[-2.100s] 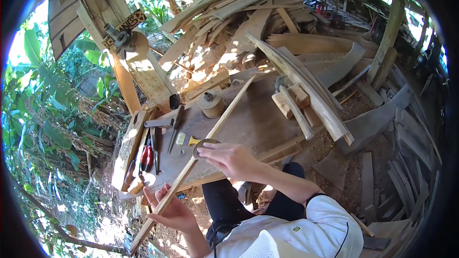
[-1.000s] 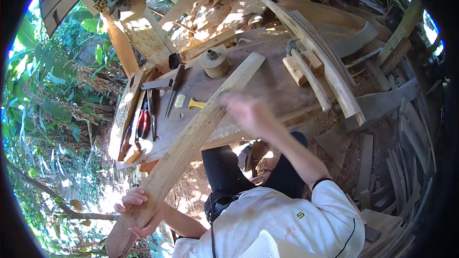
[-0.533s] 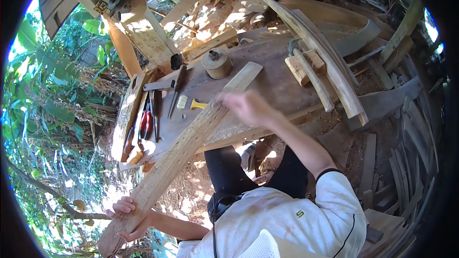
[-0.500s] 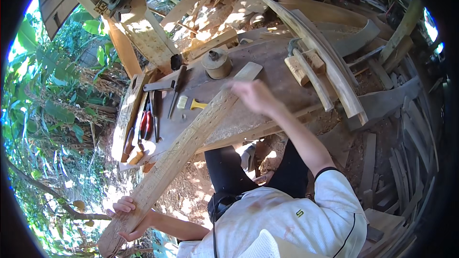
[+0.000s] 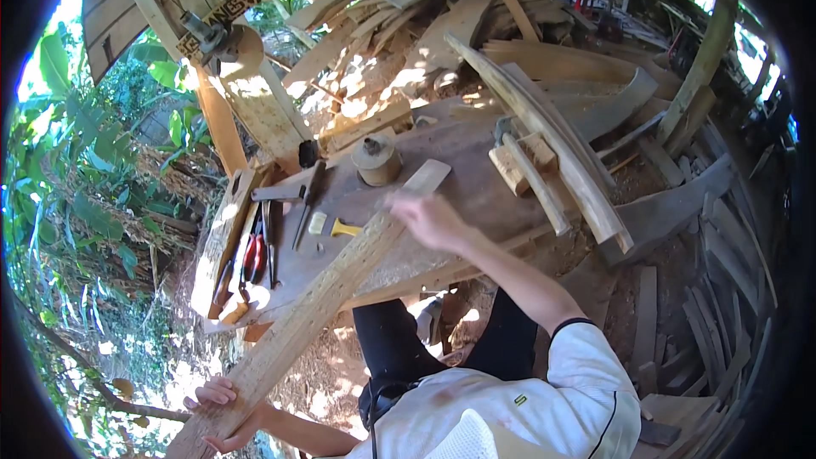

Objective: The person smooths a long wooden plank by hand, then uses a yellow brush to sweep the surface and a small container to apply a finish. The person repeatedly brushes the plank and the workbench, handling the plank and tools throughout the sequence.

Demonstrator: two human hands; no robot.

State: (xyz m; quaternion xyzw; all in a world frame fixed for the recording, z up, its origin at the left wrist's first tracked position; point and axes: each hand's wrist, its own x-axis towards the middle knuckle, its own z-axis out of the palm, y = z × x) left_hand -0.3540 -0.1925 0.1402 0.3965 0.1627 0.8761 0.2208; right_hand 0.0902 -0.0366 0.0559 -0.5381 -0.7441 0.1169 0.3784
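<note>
The wooden plank (image 5: 319, 293) slants from the left hand (image 5: 253, 423), clasped round its near end, onto the workbench (image 5: 476, 174), where the right hand (image 5: 429, 219) bends over it, pinching what I can't tell

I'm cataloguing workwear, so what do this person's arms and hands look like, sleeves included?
The left hand and right hand wear no gloves, and no watch or ring can be made out. The forearms are bare. The right sleeve is short and white, with a narrow dark band at its edge; the left sleeve can't be made out.
</note>
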